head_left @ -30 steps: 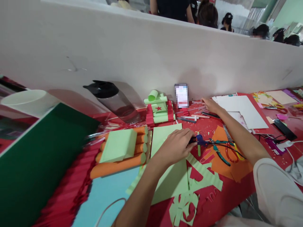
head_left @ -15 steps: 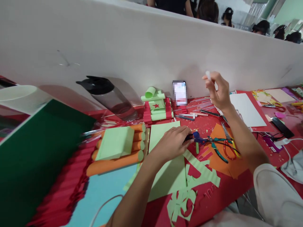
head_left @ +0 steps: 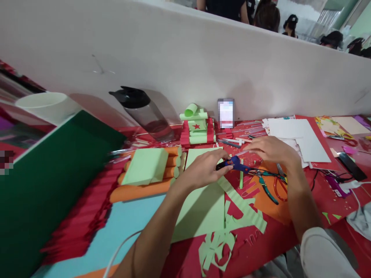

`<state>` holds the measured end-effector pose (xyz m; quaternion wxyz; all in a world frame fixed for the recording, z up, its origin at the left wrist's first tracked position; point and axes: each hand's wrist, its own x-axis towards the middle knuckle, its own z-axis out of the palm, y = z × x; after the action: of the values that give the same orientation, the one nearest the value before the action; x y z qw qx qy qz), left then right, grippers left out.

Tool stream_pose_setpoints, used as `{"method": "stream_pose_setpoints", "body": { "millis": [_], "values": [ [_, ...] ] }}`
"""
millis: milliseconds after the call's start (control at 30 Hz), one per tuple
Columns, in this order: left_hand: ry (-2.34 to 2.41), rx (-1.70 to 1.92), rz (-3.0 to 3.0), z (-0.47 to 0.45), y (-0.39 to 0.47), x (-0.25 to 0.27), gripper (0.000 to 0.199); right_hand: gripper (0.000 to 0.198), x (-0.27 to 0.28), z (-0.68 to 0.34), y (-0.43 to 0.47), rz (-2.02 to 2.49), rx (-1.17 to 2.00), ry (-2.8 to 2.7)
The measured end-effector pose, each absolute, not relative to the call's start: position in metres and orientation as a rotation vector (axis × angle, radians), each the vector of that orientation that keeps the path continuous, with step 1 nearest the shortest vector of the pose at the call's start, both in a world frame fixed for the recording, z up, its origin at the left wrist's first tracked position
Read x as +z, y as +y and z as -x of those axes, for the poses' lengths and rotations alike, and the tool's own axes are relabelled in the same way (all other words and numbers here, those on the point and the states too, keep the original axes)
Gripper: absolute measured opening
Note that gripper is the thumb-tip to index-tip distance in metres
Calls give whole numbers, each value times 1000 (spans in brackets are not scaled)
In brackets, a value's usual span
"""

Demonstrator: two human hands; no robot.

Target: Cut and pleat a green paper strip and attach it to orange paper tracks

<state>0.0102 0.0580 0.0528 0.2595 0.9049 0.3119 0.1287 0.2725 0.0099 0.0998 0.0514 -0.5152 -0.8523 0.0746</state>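
Note:
My left hand (head_left: 204,170) is closed around a blue and black hot glue gun (head_left: 239,165), held over the table at the top edge of a light green paper sheet (head_left: 197,212). My right hand (head_left: 271,150) pinches a translucent glue stick (head_left: 245,152) just above and to the right of the gun. Whether the stick touches the gun, I cannot tell. Beyond both hands stands a small green and red paper model (head_left: 197,125) with a red star. Under the gun's cord lie green-handled pliers (head_left: 268,189) and red-handled scissors (head_left: 279,189).
Orange paper rolls (head_left: 142,192) carry a green block (head_left: 146,166) at left, beside red crepe paper (head_left: 89,208) and a dark green board (head_left: 58,173). A bottle (head_left: 145,112) and a phone (head_left: 226,113) stand by the partition (head_left: 174,58). Green scraps (head_left: 216,251) lie in front.
My right hand has come down from in front of the partition to beside the glue gun, bringing the glue stick. My left hand keeps hold of the gun. The view has shifted slightly.

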Motion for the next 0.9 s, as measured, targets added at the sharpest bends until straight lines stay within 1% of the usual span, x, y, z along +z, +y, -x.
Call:
{"method": "stream_pose_setpoints", "body": {
  "millis": [100,300,433,567,700,833,900],
  "values": [
    [877,325,-2434,-11,58,53,30,49,102,-274,10,1548,156,-2574],
    [921,271,-2421,-12,57,56,31,49,97,-275,13,1488,141,-2626],
    [935,241,-2415,-13,55,58,31,48,94,-275,17,1414,43,-2679],
    [914,233,-2437,-15,53,57,28,42,98,-271,17,1326,-24,-2713],
    [903,197,-2461,-17,51,58,29,36,103,-259,12,1287,94,-2737],
    [892,196,-2483,-18,49,58,30,21,108,-252,9,1427,167,-2684],
    [893,205,-2494,-19,49,58,31,20,107,-253,10,1442,174,-2682]
  ]
}}
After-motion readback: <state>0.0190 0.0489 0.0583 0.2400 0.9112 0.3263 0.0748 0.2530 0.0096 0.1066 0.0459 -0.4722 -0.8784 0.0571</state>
